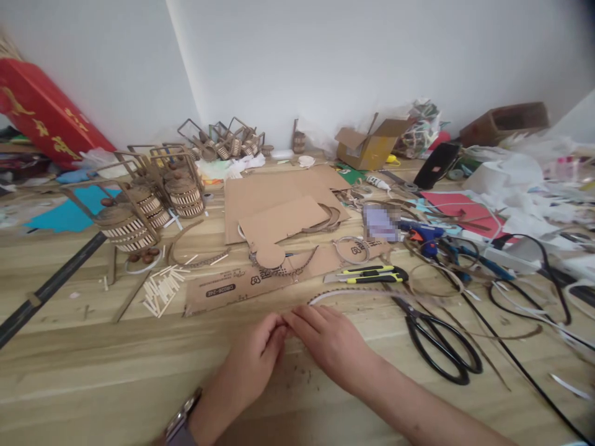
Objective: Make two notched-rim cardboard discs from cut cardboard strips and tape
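Pinches, with left hand (255, 359) and right hand (328, 341) close together, the left end of one curved strip (372, 291), over a wooden surface (83, 384). Shows near it one black pair of scissors (423, 322) and one yellow-black cutter (372, 274); farther outward, at least three handled baskets (127, 230) and one open carton (379, 148) before a pale wall (279, 62).

Wood-grain table (93, 378) bears black scissors (415, 318), pale sticks (162, 291), printed cardboard strip (237, 288), baskets (186, 197).
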`<state>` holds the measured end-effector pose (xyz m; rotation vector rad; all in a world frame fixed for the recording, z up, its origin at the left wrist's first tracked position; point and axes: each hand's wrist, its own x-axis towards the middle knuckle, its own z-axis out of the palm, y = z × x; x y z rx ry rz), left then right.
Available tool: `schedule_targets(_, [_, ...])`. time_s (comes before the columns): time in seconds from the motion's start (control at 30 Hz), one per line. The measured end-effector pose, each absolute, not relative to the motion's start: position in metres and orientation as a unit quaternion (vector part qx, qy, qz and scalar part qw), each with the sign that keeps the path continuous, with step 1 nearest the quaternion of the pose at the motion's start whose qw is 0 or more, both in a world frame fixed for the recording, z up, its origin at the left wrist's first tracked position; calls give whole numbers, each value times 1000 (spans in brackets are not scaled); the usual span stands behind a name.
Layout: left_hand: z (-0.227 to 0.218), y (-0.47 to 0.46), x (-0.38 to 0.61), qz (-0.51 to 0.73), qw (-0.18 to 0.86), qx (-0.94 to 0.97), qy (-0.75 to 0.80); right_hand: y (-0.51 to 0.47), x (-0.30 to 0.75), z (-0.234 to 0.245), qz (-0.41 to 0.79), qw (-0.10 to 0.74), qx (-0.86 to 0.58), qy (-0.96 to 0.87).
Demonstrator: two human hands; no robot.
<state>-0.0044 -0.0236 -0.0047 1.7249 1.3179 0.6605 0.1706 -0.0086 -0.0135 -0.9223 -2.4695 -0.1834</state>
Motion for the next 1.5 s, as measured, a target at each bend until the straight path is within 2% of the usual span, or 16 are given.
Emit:
schedule_targets(0.2, [-3,-28,-6,280,465,667,511,-6,179,-11,-47,261,-377,-888])
schedule_targets(0.37, [1,-27,-9,329,480,604,544,-4,184,-3,33,320,-388,-864])
schedule_targets(0.53, [1,-27,-7,321,539,575,525,-4,186,-3,75,352,-403,-841])
schedule_targets(0.87, [-2,-31,-1,337,531,575,523,-16,175,-2,62,342,-406,-845])
schedule_targets(1.07, [-4,-33,-3,327,573,549,513,-13,175,-2,176,341,-430,-817])
schedule_targets(1.23, [-1,-31,-1,365,614,500,490,-10,176,3,276,343,-464,-769])
schedule_targets(1.5, [0,-31,2,375,622,472,499,-10,175,1,304,342,-468,-756])
